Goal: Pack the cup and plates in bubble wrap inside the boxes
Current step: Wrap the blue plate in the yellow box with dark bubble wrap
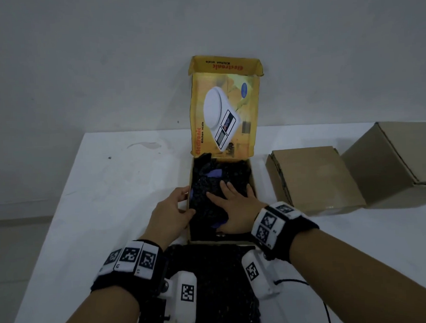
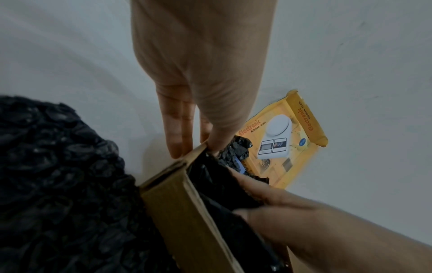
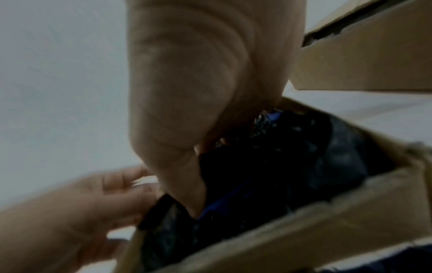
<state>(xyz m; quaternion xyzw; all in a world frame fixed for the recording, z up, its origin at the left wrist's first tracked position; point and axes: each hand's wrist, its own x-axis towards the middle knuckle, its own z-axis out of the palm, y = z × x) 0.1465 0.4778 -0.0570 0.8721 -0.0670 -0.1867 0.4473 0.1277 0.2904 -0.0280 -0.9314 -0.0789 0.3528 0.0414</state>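
Note:
An open yellow kitchen-scale box stands mid-table with its lid raised. Inside lies a bundle of black bubble wrap, and a blue plate edge peeks out of it. My right hand lies flat on the bundle, fingers straight, pressing it down. My left hand holds the box's left wall, thumb inside and fingers outside. In the right wrist view the right hand's palm covers the wrap and a blue plate rim. No cup is in view.
A loose sheet of black bubble wrap lies on the white table between my forearms. Two brown cardboard boxes stand to the right of the open box. A grey wall rises behind the table.

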